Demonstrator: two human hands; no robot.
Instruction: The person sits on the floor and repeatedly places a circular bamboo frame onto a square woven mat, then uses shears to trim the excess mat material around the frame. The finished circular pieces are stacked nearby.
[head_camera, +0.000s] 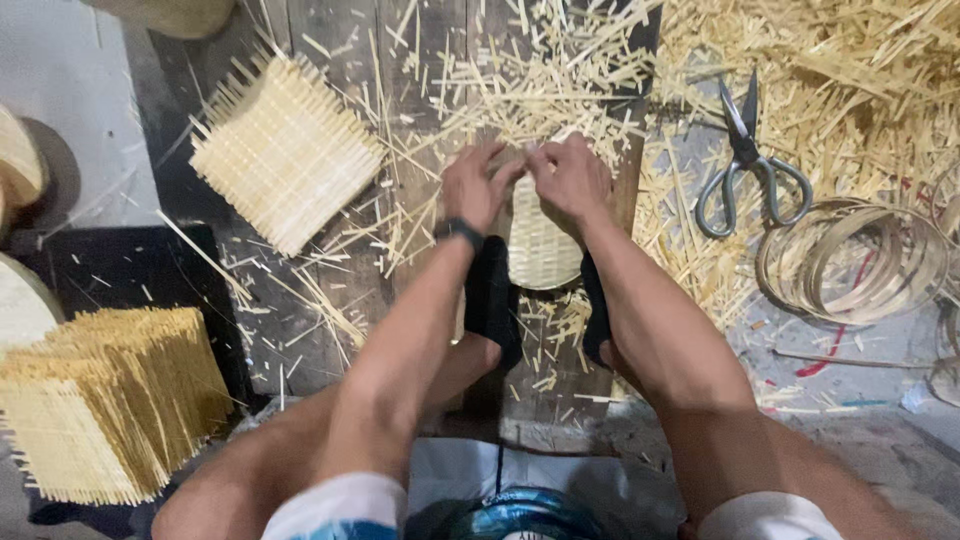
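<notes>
Hands (527, 180) on woven mat's (540, 245) far edge

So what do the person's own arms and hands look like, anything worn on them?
Both arms are bare from the short white sleeves down. The left hand has a dark band, like a watch or bracelet, around its wrist. The right hand wears nothing: no glove, ring or band shows. No markings are visible on either arm.

A small woven bamboo mat (540, 245), pale yellow and rounded at its near edge, lies flat on dark wooden boards at the centre of the frame. Its far end, toward 12 o'clock, is covered by fingers pressing on the weave. Loose bamboo splints (520, 85) lie scattered just beyond it at 12 o'clock.
</notes>
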